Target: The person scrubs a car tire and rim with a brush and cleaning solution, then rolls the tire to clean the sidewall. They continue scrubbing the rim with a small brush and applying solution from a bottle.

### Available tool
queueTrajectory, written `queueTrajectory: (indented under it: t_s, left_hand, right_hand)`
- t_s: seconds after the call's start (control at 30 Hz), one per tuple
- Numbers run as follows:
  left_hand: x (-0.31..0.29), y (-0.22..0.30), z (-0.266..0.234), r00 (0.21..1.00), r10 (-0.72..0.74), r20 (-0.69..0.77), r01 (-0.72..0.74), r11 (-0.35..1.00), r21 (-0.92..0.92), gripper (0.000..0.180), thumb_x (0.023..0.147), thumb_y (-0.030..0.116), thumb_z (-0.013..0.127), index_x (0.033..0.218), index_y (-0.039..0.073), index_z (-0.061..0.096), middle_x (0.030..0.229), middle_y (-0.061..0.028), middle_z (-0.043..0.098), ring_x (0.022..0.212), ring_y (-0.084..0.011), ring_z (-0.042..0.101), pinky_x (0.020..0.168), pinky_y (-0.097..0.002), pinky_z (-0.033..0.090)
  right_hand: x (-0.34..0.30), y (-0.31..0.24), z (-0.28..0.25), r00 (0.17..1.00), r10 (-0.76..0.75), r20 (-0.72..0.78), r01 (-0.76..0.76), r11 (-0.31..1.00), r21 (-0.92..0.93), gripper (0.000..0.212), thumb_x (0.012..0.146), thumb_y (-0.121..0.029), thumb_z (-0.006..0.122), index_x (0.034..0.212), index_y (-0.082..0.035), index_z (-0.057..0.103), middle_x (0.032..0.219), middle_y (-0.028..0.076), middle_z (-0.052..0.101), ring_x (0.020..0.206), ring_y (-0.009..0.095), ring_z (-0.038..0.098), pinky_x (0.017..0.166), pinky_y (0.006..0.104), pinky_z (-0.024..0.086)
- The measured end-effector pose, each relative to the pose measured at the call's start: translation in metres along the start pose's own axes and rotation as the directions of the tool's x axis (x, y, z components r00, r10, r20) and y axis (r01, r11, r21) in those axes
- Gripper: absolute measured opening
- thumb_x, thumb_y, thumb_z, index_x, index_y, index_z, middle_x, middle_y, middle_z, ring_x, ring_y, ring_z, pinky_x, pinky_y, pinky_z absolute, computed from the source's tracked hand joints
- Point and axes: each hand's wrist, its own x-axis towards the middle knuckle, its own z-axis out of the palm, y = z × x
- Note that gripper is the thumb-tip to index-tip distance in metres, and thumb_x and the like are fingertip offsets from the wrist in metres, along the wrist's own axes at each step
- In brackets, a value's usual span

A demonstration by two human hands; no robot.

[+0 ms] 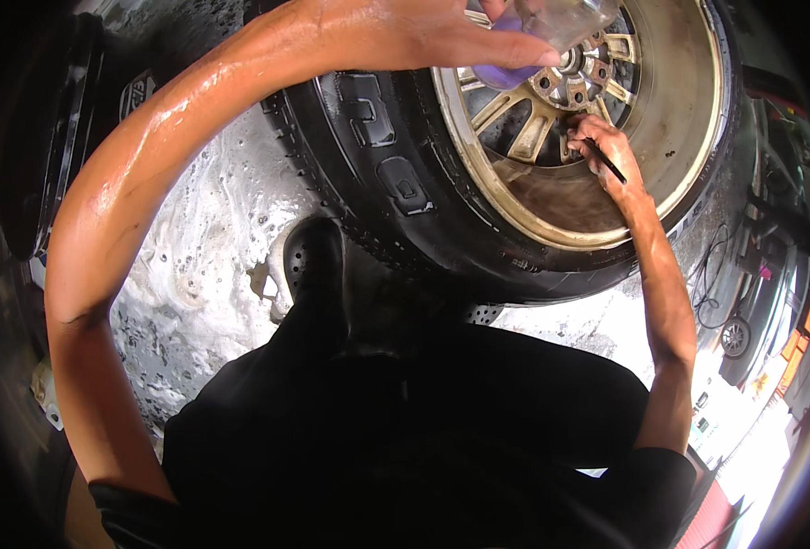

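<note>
A car wheel point(478, 183) stands upright on wet, foam-covered ground point(203, 265), its black tyre point(377, 156) glossy with water and its gold multi-spoke alloy rim point(597, 210) streaked with brown grime. Directly below the wheel, the person's black-clad torso and a dark perforated shoe point(313, 261) press up close to the tread.

At the top of the wheel, over the hub point(574, 78), the left hand point(423, 32) arcs in on a wet, shining forearm and is closed around a clear container point(565, 18) holding purple liquid, tipped down toward the hub; how the thumb sits behind it cannot be made out. Just below the hub, among the lower spokes point(533, 137), the right hand point(606, 151) pinches a thin dark tool point(606, 163), probably a detailing brush, its working end pushed into the gap between two spokes; the bristles themselves are hidden.

Judging from this view, the job goes best if the liquid is fed in small amounts straight onto the spot the brush is working, so it does not run off the rim face before it lifts the dirt. The brush should be kept low and angled into each spoke recess, worked one gap at a time around the hub, with a firm but light pinch so the tip can follow the lug pockets. The grime band on the lower rim face looks untouched.
</note>
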Motion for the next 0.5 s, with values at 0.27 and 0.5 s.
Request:
queueTrajectory:
  t_s: [0.27, 0.5]
  left_hand:
    - [-0.003, 0.016, -0.004, 1.000, -0.010, 0.003, 0.010, 0.999, 0.049, 0.031, 0.083, 0.023, 0.081, 0.101, 0.006, 0.062, 0.090, -0.0094, 0.070, 0.075, -0.0194, 0.067, 0.066, -0.0314, 0.054]
    - [0.002, -0.002, 0.003, 0.999, -0.039, 0.003, 0.039, 0.999, -0.010, 0.038, 0.081, 0.024, 0.083, 0.107, 0.004, 0.064, 0.087, -0.0108, 0.069, 0.072, -0.0189, 0.065, 0.066, -0.0307, 0.052]
  right_hand:
    - [0.007, 0.005, -0.004, 0.975, 0.220, -0.021, -0.214, 0.965, 0.152, 0.015, 0.092, -0.002, 0.050, 0.086, -0.006, 0.063, 0.088, 0.005, 0.066, 0.062, 0.009, 0.057, 0.050, 0.0254, 0.035]
    - [-0.012, 0.031, 0.004, 0.874, 0.460, 0.156, -0.455, 0.666, 0.591, 0.009, 0.087, 0.009, 0.058, 0.085, 0.000, 0.060, 0.075, 0.003, 0.060, 0.067, 0.010, 0.056, 0.058, 0.0248, 0.044]
